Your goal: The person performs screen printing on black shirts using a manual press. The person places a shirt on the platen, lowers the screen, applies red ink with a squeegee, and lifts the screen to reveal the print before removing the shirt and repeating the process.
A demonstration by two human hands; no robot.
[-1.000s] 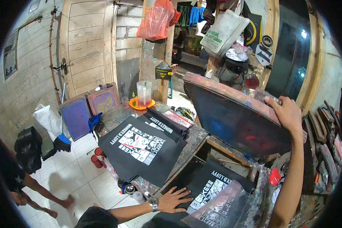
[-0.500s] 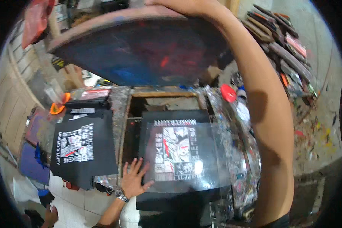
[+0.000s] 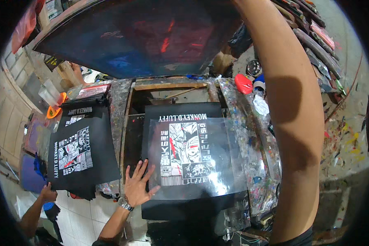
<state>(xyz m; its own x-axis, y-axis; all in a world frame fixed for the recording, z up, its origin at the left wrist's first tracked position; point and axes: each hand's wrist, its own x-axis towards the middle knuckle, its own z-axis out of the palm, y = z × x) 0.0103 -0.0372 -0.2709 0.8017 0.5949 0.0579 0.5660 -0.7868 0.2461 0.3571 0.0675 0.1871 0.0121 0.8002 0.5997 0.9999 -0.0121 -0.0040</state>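
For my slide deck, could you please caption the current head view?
Left hand spread at the edge of a printed black sheet under clear film, a dark panel tilted up beyond.

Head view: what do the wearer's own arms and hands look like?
The left hand wears no glove; a silver metal watch circles its wrist. The right forearm is bare, and a dark sleeve shows at the bottom edge. The right hand is outside the picture.

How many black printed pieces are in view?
3: one black piece under the clear sheet beside the left hand; a front piece at left; another piece partly covered behind it. More may be hidden beneath.
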